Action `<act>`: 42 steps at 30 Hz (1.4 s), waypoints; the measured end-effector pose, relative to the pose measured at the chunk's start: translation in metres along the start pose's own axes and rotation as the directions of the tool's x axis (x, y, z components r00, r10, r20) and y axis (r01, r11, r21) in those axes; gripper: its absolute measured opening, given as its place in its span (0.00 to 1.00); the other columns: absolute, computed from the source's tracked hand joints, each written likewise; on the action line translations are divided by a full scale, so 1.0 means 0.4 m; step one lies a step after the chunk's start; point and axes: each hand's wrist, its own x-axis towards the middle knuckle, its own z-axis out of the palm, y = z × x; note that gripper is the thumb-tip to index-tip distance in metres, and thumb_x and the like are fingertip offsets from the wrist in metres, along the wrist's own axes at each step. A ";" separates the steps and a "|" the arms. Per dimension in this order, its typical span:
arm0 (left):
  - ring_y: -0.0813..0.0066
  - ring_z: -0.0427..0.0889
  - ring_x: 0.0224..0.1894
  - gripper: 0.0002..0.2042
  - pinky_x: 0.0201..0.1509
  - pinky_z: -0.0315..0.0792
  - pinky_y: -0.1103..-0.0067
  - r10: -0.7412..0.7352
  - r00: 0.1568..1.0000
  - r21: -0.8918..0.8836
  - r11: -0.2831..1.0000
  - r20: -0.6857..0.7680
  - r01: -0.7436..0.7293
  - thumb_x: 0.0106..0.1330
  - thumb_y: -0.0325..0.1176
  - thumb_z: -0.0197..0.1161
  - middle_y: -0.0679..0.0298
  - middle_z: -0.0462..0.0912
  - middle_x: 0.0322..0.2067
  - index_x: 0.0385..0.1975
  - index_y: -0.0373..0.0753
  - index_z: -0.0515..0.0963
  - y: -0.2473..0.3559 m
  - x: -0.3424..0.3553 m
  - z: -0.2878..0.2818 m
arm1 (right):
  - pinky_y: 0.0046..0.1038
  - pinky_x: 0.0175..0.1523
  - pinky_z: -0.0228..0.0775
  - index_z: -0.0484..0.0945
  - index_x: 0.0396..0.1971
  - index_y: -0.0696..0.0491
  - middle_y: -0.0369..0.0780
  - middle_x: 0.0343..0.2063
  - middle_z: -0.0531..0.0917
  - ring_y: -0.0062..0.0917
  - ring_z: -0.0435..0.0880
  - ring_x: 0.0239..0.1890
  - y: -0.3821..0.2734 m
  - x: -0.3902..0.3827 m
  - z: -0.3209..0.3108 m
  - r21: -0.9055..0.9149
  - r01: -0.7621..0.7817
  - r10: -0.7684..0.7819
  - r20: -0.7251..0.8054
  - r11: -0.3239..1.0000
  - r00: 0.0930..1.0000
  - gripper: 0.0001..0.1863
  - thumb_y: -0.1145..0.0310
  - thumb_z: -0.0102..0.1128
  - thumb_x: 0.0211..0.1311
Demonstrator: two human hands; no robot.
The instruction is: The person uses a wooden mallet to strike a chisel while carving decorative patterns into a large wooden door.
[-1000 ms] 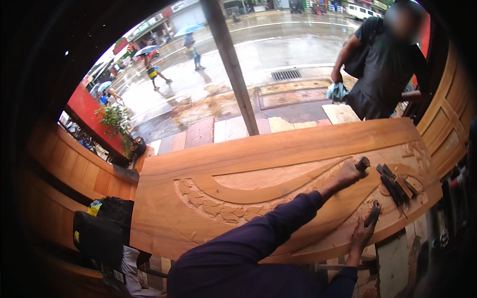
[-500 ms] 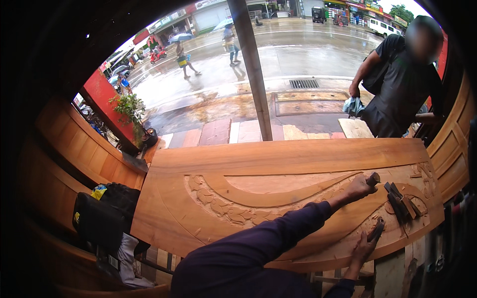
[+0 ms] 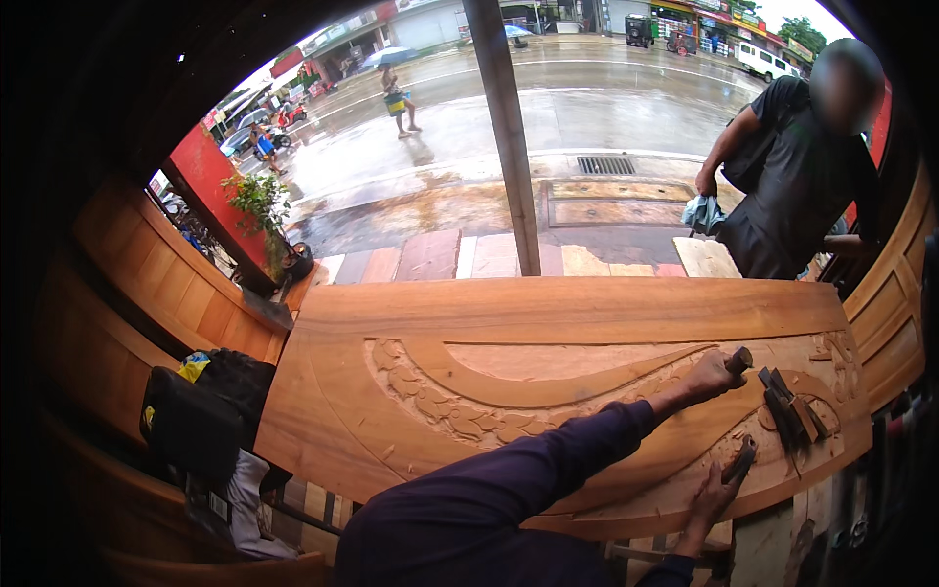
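Note:
A large wooden door panel (image 3: 391, 303) lies flat before me, carved with a curved leafy band (image 3: 460, 416). My left hand (image 3: 706, 379) reaches across it and is closed around a short, dark, round-ended wooden piece (image 3: 739, 360); its lower part is hidden in the fist. Nearer to me, my right hand (image 3: 711, 496) grips a dark, narrow hand tool (image 3: 740, 460), whose kind I cannot make out, at the panel's near edge. Just right of both hands, several dark flat carving tools (image 3: 790, 406) lie in a bunch on the carved part.
A person in black (image 3: 797, 186) stands beyond the panel's far right corner, holding a bag. A post (image 3: 507, 137) rises behind the panel. At left are a black bag (image 3: 196, 421), a potted plant (image 3: 259, 210) and wooden panels (image 3: 186, 274). A wet street lies beyond.
My view has shifted slightly, moving the scene a little within the picture. Both hands keep their grips in nearly the same places. On the street, people with umbrellas have moved.

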 end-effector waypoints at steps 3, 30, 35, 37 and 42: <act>0.85 0.65 0.21 0.14 0.24 0.58 0.79 0.043 0.999 0.021 0.999 0.012 -0.043 0.59 0.34 0.68 0.76 0.67 0.17 0.19 0.43 0.68 -0.009 0.003 -0.003 | 0.17 0.20 0.57 0.56 0.77 0.46 0.38 0.59 0.77 0.12 0.63 0.19 0.044 0.009 -0.007 0.014 -0.152 0.153 -0.027 0.988 0.988 0.38 0.77 0.56 0.67; 0.86 0.64 0.16 0.16 0.20 0.57 0.79 0.114 0.992 -0.063 0.991 -0.061 -0.118 0.55 0.33 0.68 0.74 0.65 0.12 0.14 0.41 0.65 -0.026 0.011 -0.016 | 0.17 0.23 0.57 0.55 0.77 0.47 0.40 0.71 0.67 0.14 0.67 0.24 0.062 0.016 -0.009 0.009 -0.071 0.071 0.021 0.997 0.997 0.40 0.82 0.53 0.65; 0.83 0.65 0.20 0.14 0.24 0.59 0.76 0.097 0.995 -0.029 0.995 -0.017 -0.097 0.56 0.32 0.68 0.72 0.66 0.16 0.18 0.39 0.67 0.018 0.002 -0.020 | 0.17 0.18 0.55 0.55 0.78 0.42 0.34 0.64 0.76 0.13 0.61 0.16 0.093 0.030 -0.009 -0.003 0.006 -0.007 -0.031 1.000 1.000 0.40 0.79 0.53 0.67; 0.83 0.65 0.20 0.15 0.24 0.59 0.77 0.109 0.993 -0.020 0.994 -0.041 -0.110 0.56 0.33 0.68 0.72 0.66 0.15 0.18 0.40 0.66 0.020 -0.011 -0.026 | 0.16 0.18 0.52 0.55 0.77 0.42 0.34 0.65 0.74 0.12 0.59 0.15 0.080 0.023 0.002 -0.054 0.142 -0.143 -0.008 0.988 0.990 0.40 0.80 0.52 0.67; 0.82 0.66 0.19 0.15 0.23 0.60 0.76 0.034 0.999 -0.054 0.998 -0.020 -0.035 0.55 0.34 0.68 0.70 0.67 0.14 0.17 0.39 0.66 0.003 -0.018 -0.014 | 0.24 0.36 0.72 0.56 0.76 0.49 0.38 0.69 0.72 0.25 0.79 0.32 0.079 0.012 -0.022 -0.189 0.069 -0.065 0.025 0.979 0.998 0.36 0.78 0.50 0.68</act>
